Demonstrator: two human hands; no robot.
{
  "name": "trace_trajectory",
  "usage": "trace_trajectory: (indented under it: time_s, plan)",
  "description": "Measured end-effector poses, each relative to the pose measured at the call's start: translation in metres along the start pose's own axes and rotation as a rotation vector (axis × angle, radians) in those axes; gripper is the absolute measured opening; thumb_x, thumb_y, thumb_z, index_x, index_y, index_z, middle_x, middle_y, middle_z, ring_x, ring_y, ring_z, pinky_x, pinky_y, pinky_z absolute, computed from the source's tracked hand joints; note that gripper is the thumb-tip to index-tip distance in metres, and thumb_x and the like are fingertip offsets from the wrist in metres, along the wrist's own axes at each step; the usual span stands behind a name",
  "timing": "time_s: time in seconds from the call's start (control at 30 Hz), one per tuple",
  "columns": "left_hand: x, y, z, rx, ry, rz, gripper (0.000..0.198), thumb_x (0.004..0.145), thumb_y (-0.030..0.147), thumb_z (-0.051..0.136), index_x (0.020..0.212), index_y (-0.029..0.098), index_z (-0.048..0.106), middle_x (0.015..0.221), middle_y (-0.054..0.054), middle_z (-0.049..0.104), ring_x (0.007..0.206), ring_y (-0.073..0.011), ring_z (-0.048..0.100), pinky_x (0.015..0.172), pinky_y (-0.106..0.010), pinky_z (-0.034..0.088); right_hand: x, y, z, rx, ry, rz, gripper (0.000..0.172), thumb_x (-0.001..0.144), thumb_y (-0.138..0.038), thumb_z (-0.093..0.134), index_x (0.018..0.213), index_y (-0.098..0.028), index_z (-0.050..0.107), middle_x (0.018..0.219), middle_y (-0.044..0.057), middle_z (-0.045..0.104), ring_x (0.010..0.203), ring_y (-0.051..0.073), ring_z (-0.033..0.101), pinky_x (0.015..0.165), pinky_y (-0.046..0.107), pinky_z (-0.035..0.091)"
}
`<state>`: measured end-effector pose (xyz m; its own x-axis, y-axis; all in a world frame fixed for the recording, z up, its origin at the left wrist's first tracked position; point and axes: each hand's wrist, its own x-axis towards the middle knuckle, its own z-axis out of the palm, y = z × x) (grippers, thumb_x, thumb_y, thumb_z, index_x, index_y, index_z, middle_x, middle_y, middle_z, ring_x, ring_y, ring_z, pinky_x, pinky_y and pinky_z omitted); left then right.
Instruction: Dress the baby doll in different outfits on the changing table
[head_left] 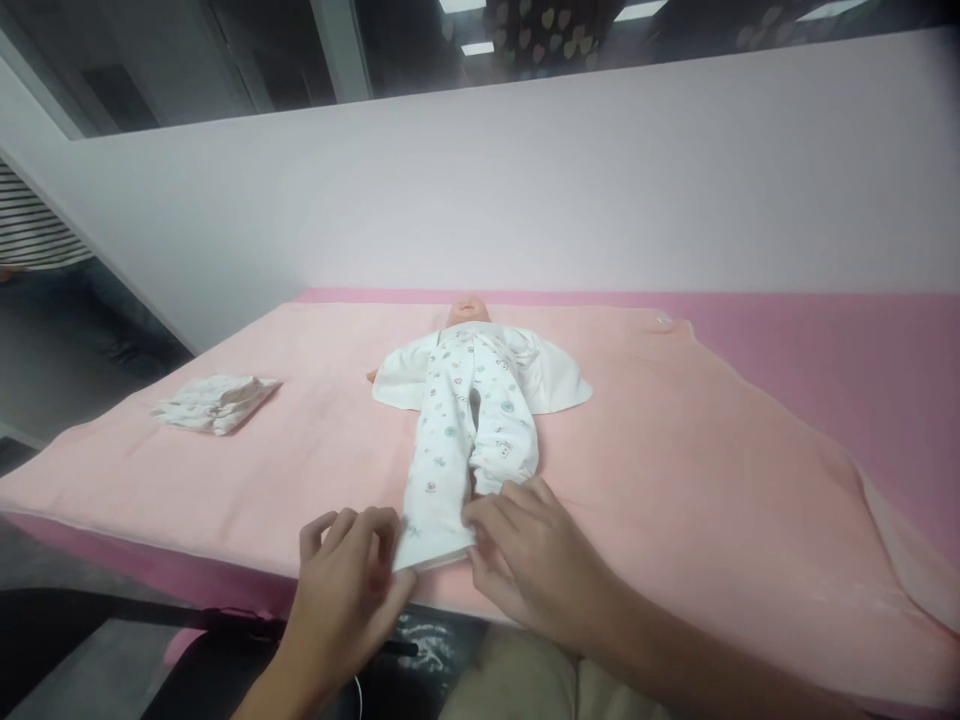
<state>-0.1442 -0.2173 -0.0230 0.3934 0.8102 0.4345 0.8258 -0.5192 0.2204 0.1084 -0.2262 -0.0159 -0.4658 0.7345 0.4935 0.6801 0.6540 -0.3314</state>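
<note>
A baby doll (469, 310) lies on its back on the pink blanket, head away from me. Over it are a white baby top (559, 380), its sleeves spread to both sides, and white printed baby pants (444, 440). My left hand (349, 570) pinches the left edge of the hem of the left-hand pant leg. At the other edge of that hem, my right hand (529, 545) has its fingers closed on the cloth. The hem looks flat and stretched between them. Beside it, the right-hand pant leg is bunched up and shorter. The doll's feet are hidden.
Folded white cloth (216, 402) lies on the left of the pink blanket (675, 480). A darker pink mat (810, 370) shows at the right. Behind stands a white partition (525, 190); a person in a striped top (37, 220) is beyond it at left.
</note>
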Motion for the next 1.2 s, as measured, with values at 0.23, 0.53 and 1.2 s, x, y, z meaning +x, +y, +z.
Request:
trace_trajectory:
  time_s: [0.23, 0.53, 1.2]
  plan:
    - [0.011, 0.024, -0.021, -0.073, -0.081, 0.108, 0.039, 0.089, 0.025, 0.058, 0.128, 0.027, 0.052, 0.131, -0.011, 0.059, 0.121, -0.0331, 0.05, 0.097, -0.046, 0.043, -0.035, 0.034, -0.028, 0.011, 0.063, 0.229, 0.005, 0.096, -0.018, 0.058, 0.099, -0.022, 0.056, 0.09, 0.003, 0.063, 0.082, 0.022, 0.057, 0.076, 0.038, 0.041]
    - [0.079, 0.06, 0.022, 0.198, -0.149, 0.255, 0.014, 0.095, 0.016, 0.052, 0.105, 0.02, 0.062, 0.103, -0.01, 0.065, 0.096, -0.0286, 0.056, 0.086, -0.045, 0.041, -0.042, 0.056, -0.022, 0.161, 0.028, 0.336, 0.013, 0.095, -0.019, 0.058, 0.106, -0.025, 0.062, 0.107, 0.005, 0.067, 0.099, 0.024, 0.063, 0.088, 0.042, 0.049]
    - [0.067, 0.072, 0.018, 0.136, -0.078, 0.222, 0.013, 0.084, 0.018, 0.059, 0.096, 0.021, 0.054, 0.09, -0.005, 0.065, 0.087, -0.0259, 0.055, 0.084, -0.044, 0.04, -0.019, 0.043, -0.016, 0.135, 0.115, 0.495, 0.009, 0.091, -0.027, 0.061, 0.093, -0.025, 0.053, 0.079, -0.001, 0.063, 0.069, 0.02, 0.059, 0.059, 0.03, 0.042]
